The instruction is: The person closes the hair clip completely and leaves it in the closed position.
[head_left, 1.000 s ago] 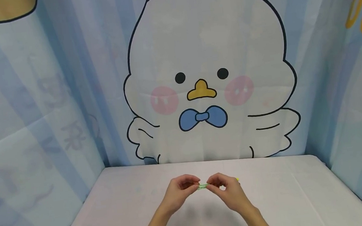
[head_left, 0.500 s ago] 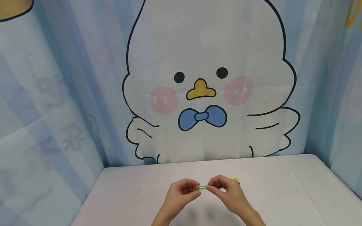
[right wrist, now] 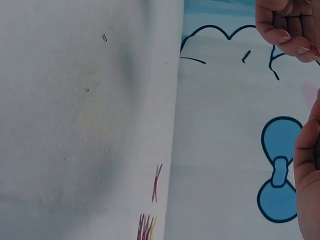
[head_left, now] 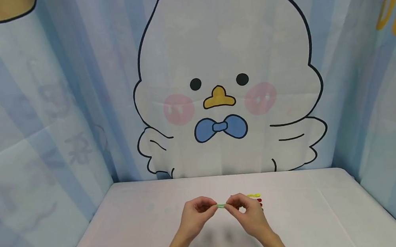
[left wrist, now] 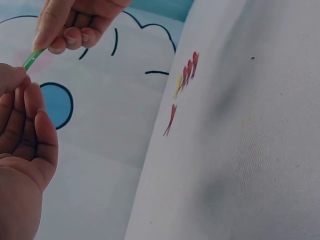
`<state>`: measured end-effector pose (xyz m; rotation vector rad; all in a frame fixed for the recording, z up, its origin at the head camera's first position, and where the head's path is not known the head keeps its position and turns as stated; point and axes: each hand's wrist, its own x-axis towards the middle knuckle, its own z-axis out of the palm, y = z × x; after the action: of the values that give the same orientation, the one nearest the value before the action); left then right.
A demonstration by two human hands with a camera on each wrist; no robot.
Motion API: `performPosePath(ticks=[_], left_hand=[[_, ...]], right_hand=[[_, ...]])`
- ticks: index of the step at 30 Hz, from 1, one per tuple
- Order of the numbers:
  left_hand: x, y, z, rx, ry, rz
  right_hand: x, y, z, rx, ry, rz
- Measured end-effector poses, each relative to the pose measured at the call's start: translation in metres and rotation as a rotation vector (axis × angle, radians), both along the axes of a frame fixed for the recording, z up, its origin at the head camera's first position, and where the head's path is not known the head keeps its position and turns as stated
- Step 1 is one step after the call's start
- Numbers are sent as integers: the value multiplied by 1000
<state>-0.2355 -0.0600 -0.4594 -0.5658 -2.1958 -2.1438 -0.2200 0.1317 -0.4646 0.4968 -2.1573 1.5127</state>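
A thin green strand (head_left: pixel 221 206), doubled like a loop or band, is held stretched between both hands above the table. My left hand (head_left: pixel 197 216) pinches its left end between thumb and fingertips. The other end is pinched by my right hand (head_left: pixel 248 215). In the left wrist view, the green strand (left wrist: pixel 33 60) runs between the left hand (left wrist: pixel 27 135) below and the right hand (left wrist: pixel 82 22) above. The right wrist view shows parts of the right hand (right wrist: pixel 308 170) and left hand (right wrist: pixel 290 27), but their fingertips are cut off.
Beyond the right hand, a yellow strand (head_left: pixel 253 195) and red strands (head_left: pixel 259 200) lie on the white table (head_left: pixel 149 215). Several red strands (left wrist: pixel 189 70) lie in a row, with a single red strand (left wrist: pixel 170 120) apart. A printed curtain (head_left: pixel 222 153) hangs behind.
Both hands shift slightly downward, still holding the green strand. The left fingers part a little, then close on its end again. More of the yellow and red strands shows beside the right hand.
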Motion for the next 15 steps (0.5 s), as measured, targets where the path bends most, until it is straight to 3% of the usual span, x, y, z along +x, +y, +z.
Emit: performPosePath(ticks=[6,13,15], left_hand=[[0,2,-2,-23,8,77],[21,7,27,-66,14,159],[22,6,28,-61,18,157]], right_hand=[[0,-1,0,1,5,13],[-2,-6,-4,36,67,-23],[-4,-6,-4,49,60,-34]])
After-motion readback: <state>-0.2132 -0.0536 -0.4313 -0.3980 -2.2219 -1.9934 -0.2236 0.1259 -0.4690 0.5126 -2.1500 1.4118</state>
